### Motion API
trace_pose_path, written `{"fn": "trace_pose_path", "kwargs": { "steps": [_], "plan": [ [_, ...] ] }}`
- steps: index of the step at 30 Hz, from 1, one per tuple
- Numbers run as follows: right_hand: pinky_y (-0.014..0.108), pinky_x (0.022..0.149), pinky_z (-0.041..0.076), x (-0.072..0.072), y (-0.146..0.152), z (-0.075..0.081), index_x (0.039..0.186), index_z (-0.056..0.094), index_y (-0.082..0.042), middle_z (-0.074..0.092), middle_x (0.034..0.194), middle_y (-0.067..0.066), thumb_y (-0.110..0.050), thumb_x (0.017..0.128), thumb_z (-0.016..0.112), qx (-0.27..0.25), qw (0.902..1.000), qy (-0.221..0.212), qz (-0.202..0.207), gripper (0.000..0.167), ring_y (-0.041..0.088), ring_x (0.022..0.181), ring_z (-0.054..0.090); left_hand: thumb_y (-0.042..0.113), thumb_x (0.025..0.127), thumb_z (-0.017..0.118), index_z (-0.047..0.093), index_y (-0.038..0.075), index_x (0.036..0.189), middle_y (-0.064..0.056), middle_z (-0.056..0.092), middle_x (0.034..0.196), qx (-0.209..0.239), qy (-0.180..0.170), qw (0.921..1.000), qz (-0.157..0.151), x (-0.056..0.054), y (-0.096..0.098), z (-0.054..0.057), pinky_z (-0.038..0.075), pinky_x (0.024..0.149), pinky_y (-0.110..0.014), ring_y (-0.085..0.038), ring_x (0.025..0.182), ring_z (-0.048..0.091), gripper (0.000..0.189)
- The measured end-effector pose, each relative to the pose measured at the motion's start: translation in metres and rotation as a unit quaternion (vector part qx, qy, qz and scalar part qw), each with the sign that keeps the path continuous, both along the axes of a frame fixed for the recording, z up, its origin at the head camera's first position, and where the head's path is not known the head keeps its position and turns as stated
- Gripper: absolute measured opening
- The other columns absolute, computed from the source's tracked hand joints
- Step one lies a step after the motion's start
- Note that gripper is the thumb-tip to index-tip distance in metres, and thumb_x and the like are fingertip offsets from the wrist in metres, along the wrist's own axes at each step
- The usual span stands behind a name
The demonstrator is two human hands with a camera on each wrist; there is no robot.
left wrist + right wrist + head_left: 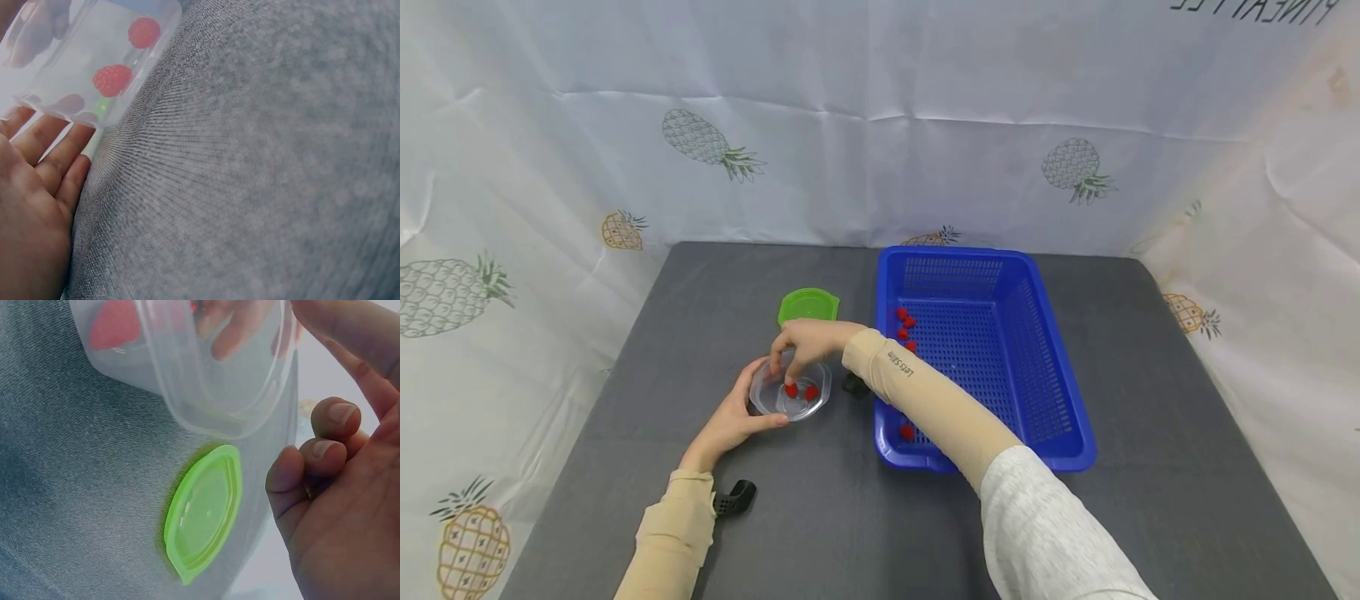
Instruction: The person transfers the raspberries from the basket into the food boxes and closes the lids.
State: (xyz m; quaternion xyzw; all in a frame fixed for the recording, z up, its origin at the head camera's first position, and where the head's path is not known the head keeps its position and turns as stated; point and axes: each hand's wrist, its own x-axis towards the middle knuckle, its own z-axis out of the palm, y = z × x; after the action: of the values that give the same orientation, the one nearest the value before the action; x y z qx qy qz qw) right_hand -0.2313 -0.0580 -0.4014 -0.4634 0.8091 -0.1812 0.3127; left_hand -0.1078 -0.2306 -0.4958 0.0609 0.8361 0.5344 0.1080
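Observation:
A clear plastic container [805,408] stands on the table with two red raspberries [811,392] on its bottom. My left hand [735,417] holds it from the left, thumb along the near side and fingers behind. In the left wrist view, the fingers touch the container wall below the raspberries [112,80]. My right hand [811,340] reaches over the rim, index finger and thumb pointing down inside. Those fingertips show through the wall above the raspberries, with no berry visible between them. The other fingers [328,450] curl outside the container.
A green lid [808,305] lies just behind the container. To the right stands a blue perforated basket [1060,400] with several raspberries [902,333] along its left side; the right forearm crosses over it. Dark wrist devices [735,498] sit on both wrists.

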Motion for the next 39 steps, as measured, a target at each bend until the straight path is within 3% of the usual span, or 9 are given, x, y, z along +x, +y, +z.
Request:
{"fn": "trace_pose_path", "kwargs": {
  "steps": [7, 13, 18, 30, 39],
  "plan": [
    [0.018, 0.066, 0.036, 0.003, 0.004, 0.006, 0.1, 0.07, -0.018, 0.052, 0.108, 0.015, -0.018, 0.078, 0.075, -0.034, 0.9992, -0.014, -0.017, 0.023, 0.011, 0.079, 0.037, 0.023, 0.076, 0.077, 0.014, 0.021, 0.147, -0.014, 0.02, 0.152, 0.006, -0.002, 1.0, -0.003, 0.003, -0.001, -0.004, 0.023, 0.105, -0.063, -0.035, 0.136, 0.025, 0.095],
    [0.017, 0.064, 0.033, 0.009, 0.011, 0.011, 0.103, 0.069, -0.019, 0.05, 0.096, 0.005, -0.026, 0.079, 0.074, -0.053, 0.9986, 0.002, -0.01, 0.025, 0.011, 0.076, 0.036, 0.024, 0.076, 0.077, 0.013, 0.02, 0.148, -0.016, 0.018, 0.153, 0.002, -0.009, 0.9999, -0.009, 0.008, -0.001, -0.007, 0.023, 0.104, -0.065, -0.037, 0.137, 0.024, 0.097],
    [0.019, 0.064, 0.03, 0.009, 0.019, 0.021, 0.102, 0.069, -0.02, 0.045, 0.088, 0.0, -0.029, 0.08, 0.073, -0.071, 0.9973, 0.014, -0.015, 0.024, 0.012, 0.076, 0.035, 0.023, 0.075, 0.077, 0.015, 0.022, 0.147, -0.015, 0.022, 0.151, 0.003, 0.007, 0.9999, -0.009, 0.006, -0.002, -0.005, 0.025, 0.103, -0.064, -0.036, 0.135, 0.026, 0.095],
    [0.019, 0.068, 0.034, 0.013, 0.039, 0.045, 0.102, 0.068, -0.023, 0.046, 0.091, -0.003, -0.032, 0.081, 0.072, -0.128, 0.991, -0.009, -0.038, 0.024, 0.016, 0.083, 0.039, 0.021, 0.075, 0.077, 0.017, 0.021, 0.146, -0.014, 0.035, 0.146, 0.01, 0.013, 0.9998, -0.009, 0.003, -0.003, -0.002, 0.023, 0.105, -0.063, -0.034, 0.134, 0.03, 0.093],
    [0.019, 0.07, 0.037, 0.018, 0.06, 0.061, 0.102, 0.067, -0.025, 0.047, 0.092, -0.003, -0.031, 0.08, 0.073, -0.147, 0.9878, -0.006, -0.05, 0.024, 0.011, 0.083, 0.039, 0.016, 0.075, 0.078, 0.02, 0.022, 0.145, -0.013, 0.041, 0.144, 0.038, 0.042, 0.9981, -0.025, 0.001, -0.003, -0.002, 0.023, 0.106, -0.06, -0.034, 0.133, 0.034, 0.091]
  ]
}}
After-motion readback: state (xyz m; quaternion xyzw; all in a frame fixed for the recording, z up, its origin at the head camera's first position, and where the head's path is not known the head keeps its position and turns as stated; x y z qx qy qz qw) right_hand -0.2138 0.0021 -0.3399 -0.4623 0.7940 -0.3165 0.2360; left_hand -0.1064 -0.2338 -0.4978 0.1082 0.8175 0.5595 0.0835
